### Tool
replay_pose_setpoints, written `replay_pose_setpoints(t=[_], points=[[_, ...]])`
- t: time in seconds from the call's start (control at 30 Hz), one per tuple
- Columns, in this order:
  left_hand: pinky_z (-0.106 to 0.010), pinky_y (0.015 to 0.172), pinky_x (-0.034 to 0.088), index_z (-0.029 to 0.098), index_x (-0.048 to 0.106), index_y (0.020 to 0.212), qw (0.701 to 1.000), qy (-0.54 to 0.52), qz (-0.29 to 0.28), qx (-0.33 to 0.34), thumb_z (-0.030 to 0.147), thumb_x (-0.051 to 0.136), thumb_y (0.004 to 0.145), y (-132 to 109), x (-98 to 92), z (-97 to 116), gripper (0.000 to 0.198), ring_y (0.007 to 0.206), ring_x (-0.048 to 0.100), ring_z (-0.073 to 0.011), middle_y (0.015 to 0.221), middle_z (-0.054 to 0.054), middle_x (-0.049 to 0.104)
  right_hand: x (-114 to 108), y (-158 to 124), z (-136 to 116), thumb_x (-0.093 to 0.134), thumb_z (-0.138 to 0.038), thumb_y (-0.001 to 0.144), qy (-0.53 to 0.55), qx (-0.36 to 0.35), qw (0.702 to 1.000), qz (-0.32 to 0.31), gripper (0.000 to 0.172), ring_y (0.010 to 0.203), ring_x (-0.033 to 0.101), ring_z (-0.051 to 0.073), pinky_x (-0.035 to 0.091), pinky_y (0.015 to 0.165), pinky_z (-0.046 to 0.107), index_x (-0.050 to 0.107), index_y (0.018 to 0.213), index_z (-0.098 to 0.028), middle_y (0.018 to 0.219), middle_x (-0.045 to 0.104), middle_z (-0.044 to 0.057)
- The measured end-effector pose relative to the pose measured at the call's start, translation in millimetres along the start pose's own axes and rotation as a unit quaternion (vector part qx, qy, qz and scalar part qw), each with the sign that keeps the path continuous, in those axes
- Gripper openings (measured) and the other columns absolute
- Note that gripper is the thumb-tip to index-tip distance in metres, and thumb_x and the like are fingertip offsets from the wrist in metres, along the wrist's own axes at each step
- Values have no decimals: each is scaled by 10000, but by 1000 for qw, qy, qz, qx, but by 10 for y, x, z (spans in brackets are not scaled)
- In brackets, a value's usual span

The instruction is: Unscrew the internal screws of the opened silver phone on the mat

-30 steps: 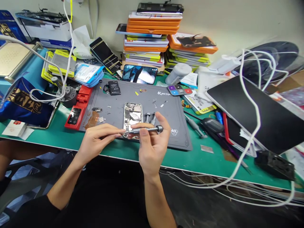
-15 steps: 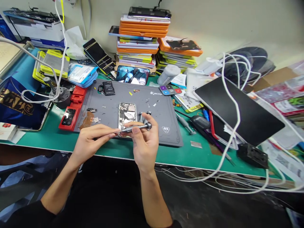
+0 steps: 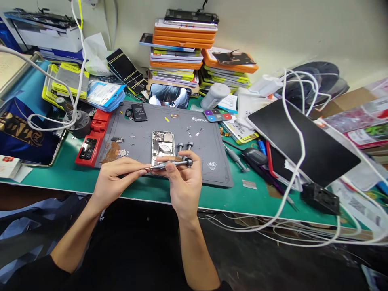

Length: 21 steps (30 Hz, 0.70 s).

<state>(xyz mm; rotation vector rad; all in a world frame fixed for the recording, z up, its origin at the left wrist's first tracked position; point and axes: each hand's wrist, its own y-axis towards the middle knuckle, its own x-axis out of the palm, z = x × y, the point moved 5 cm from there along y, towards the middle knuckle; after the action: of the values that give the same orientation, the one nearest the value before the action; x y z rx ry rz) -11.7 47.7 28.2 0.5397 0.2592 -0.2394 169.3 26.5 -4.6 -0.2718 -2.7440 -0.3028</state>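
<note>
A grey precision screwdriver (image 3: 169, 164) lies nearly level in my right hand (image 3: 185, 184), its round cap by my curled fingers. My left hand (image 3: 118, 176) pinches the thin tip end of this screwdriver between thumb and fingers; whether a tiny part is pinched there too I cannot tell. Just beyond and below, an opened phone (image 3: 163, 141) shows its bare inner parts, its lower end covered by my hands. Two more screwdrivers (image 3: 189, 145) stick up behind my right fingers. All this is over the grey work mat (image 3: 139, 141).
On the mat are a black battery (image 3: 139, 112), small loose parts (image 3: 117, 140) and a brown patch (image 3: 109, 153). A red device (image 3: 87, 149) borders its left. A propped phone (image 3: 169, 95) plays a picture behind. Stacked boxes (image 3: 178, 56), white cables (image 3: 298, 133) and a black panel (image 3: 306, 139) crowd the bench.
The cap end of the screwdriver has dipped slightly, and my right fingers have curled lower, uncovering more of the screwdrivers behind. The propped phone's picture has changed. My left hand keeps its pinch.
</note>
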Motion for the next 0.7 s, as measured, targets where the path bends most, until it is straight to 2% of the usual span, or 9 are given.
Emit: replay_pose_setpoints(t=[0.2, 0.47, 0.7], points=[[-262, 841, 650, 275, 886, 1126, 1000, 8, 1, 12, 169, 820, 975, -14, 0, 4, 196, 893, 803, -168, 998, -32, 868, 6, -22, 3, 738, -358, 1006, 6, -4, 1000, -11, 342, 852, 858, 184, 753, 751, 348, 478, 1222, -306, 1036, 874, 3], [-284, 880, 656, 266, 881, 1139, 1000, 11, -16, 0, 192, 799, 996, -17, 25, 6, 180, 928, 810, -182, 1029, -45, 866, -3, -9, -1, 740, -324, 1012, 28, 1, 1000, 6, 375, 898, 861, 179, 745, 713, 307, 512, 1309, -315, 1022, 864, -16], [-280, 885, 659, 280, 882, 1144, 1000, 3, -18, -13, 181, 797, 994, -11, 26, -3, 199, 934, 809, -179, 1033, -37, 868, -15, -29, -8, 725, -352, 1017, -15, -4, 1000, 12, 366, 943, 861, 204, 747, 760, 359, 496, 1298, -308, 1022, 861, -4]])
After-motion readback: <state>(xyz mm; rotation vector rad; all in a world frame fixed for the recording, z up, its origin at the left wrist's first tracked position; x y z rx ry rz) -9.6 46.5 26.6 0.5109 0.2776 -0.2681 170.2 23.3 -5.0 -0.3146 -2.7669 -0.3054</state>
